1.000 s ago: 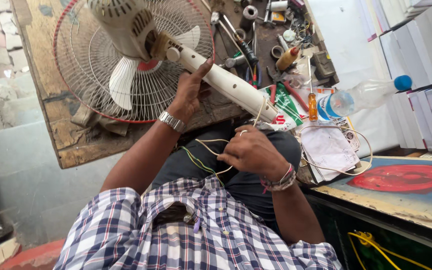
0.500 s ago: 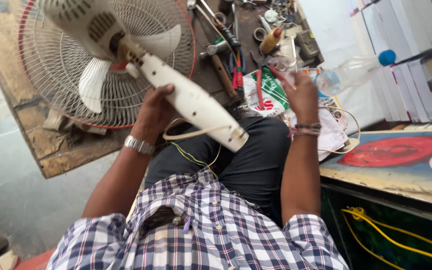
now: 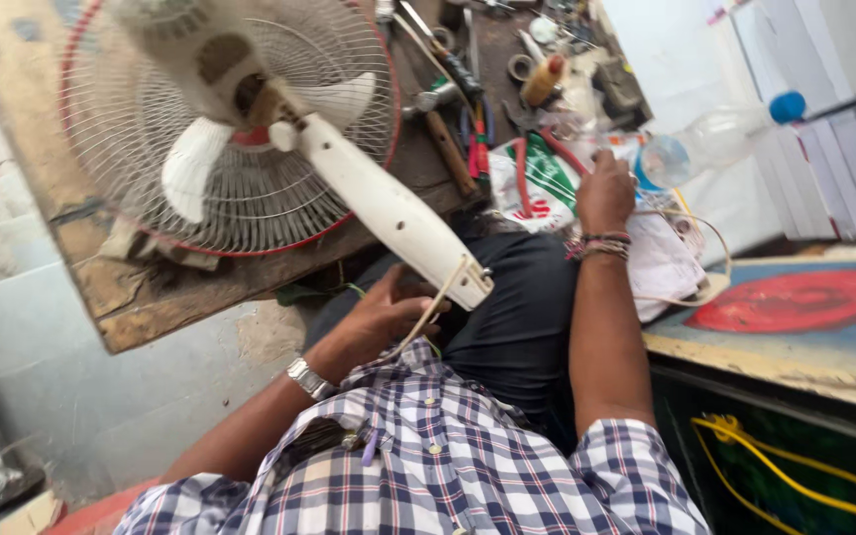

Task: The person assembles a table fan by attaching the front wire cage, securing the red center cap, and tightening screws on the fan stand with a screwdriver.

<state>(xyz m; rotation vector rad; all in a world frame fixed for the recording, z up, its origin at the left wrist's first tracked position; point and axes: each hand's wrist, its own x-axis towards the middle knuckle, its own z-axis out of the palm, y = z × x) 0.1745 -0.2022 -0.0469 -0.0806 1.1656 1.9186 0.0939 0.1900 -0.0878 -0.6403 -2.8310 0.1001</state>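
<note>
A table fan lies on the wooden bench, its red-rimmed wire grille and white blades facing down-left. Its white stem slants down toward my lap. My left hand, with a metal watch on the wrist, curls under the stem's lower end, and a cream wire crosses its fingers. My right hand is stretched out to the bench edge, next to a clear plastic bottle and a green-and-white bag. Its fingers are hidden behind the back of the hand.
Hand tools, tape rolls and small parts crowd the far bench. A painted board with a red oval lies at the right, with yellow cable below it. White panels stand at the far right. Papers lie beside my right forearm.
My left hand has slid down the stem from near the motor to its lower end. My right hand has left my lap and reached out to the bench by the bottle.
</note>
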